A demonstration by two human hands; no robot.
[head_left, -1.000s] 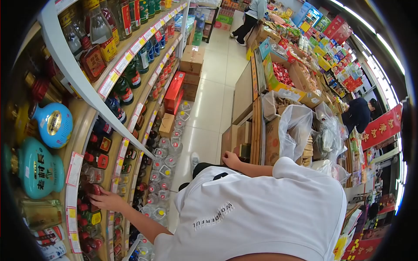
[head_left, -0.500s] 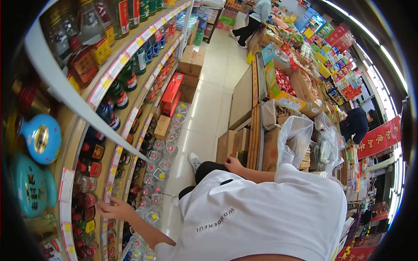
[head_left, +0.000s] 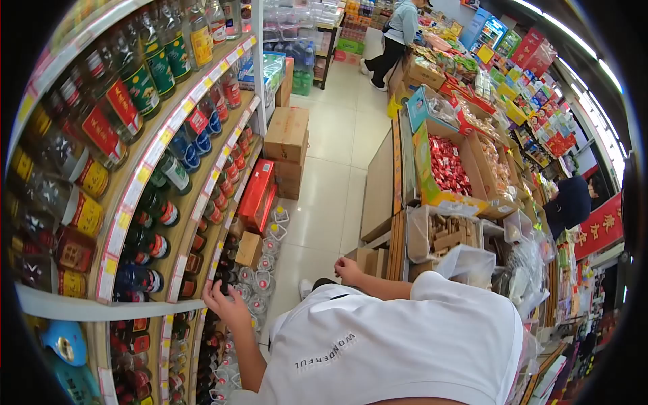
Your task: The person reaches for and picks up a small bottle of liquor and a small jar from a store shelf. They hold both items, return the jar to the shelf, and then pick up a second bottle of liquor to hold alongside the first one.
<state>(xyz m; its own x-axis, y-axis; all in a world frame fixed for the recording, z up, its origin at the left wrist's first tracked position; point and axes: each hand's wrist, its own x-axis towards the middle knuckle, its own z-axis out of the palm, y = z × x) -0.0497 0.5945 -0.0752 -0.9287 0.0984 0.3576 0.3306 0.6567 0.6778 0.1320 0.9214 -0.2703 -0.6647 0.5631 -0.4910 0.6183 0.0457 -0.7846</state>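
Observation:
My left hand is raised beside the shelf rack at lower left, its fingers apart and nothing in them. The nearest thing to it is the end of the pale shelf divider; I cannot tell whether they touch. Rows of bottles with green, red and yellow labels line the shelves above it. Near my waist, my right hand has its fingers curled, and what they may hold is too small to tell. It is close to a brown carton under the display on the right.
Clear plastic jugs stand on the floor along the rack, by a red box and stacked cartons. A display with candy boxes borders the aisle's right side. One person stands farther up; another is at right.
The view has moved forward along the aisle, with more bottles showing. My left hand has gone up and away from the lower bottles towards the divider's end. My right hand stays near my waist.

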